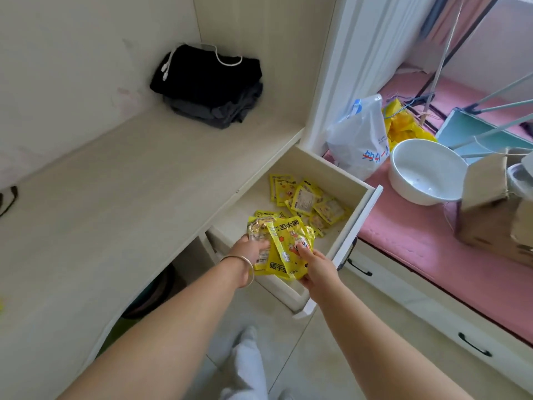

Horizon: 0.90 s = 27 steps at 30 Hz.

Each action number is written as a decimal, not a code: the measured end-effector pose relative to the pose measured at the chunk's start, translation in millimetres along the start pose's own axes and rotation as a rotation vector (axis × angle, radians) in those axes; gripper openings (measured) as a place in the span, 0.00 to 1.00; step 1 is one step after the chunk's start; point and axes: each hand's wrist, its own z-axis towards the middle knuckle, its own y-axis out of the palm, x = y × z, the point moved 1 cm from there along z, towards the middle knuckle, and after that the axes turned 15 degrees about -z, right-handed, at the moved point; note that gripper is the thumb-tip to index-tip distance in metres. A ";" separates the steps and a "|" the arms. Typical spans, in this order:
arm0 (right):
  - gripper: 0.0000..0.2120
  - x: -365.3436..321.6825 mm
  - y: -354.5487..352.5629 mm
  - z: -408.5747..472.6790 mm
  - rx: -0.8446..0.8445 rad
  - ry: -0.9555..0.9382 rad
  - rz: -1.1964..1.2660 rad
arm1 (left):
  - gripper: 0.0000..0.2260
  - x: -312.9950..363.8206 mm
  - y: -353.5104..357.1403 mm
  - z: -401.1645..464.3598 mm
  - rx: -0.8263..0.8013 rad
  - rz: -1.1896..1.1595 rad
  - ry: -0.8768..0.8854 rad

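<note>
1. The pale surface [115, 183] fills the left of the scene and runs to the far wall.
2. At its far end lies a pile of clothes [207, 85], black on top and grey below, with a white cord [227, 60] draped over it.
3. The left hand [252, 251], with a bangle [245, 267] on its wrist, reaches in from the near side. It grips the left side of the held packets [288, 249], and its fingers are hidden beneath them.
4. The held packets are a bunch of yellow printed sachets, fanned out and overlapping. They sit between both hands, above the near end of the open drawer [331, 166].
5. The right hand [317, 269] holds the bunch at its near right edge, with the thumb pressed on top and the fingers curled under.
6. The drawer stands pulled out to the right of the surface, its white front facing right.
7. Loose packets [308, 200], also yellow, lie scattered on the drawer floor, farther in than the held bunch.
8. Right of the drawer is a pink mat [418, 241].
9. On the mat a white bag [360, 140] stands at the far side, with a yellow bag [403, 125] just behind it.
10. A white bowl [424, 171] sits right of the bags.
11. A cardboard box [496, 215] stands at the far right, touching the bowl's rim.
</note>
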 end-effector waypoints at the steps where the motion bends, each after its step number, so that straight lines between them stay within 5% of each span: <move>1: 0.15 -1.7 3.2 11.0 0.008 0.025 0.010 | 0.12 3.0 2.5 13.7 -0.009 0.036 -0.007; 13: 0.11 1.3 32.3 109.6 0.188 0.392 0.469 | 0.15 5.8 28.4 136.6 -0.108 0.400 -0.150; 18: 0.16 28.8 35.3 131.8 0.278 0.519 0.468 | 0.26 -18.4 23.4 172.7 -0.179 0.659 -0.266; 27: 0.15 50.5 39.7 152.0 0.345 0.645 0.387 | 0.22 -42.9 20.5 198.3 -0.217 1.026 -0.291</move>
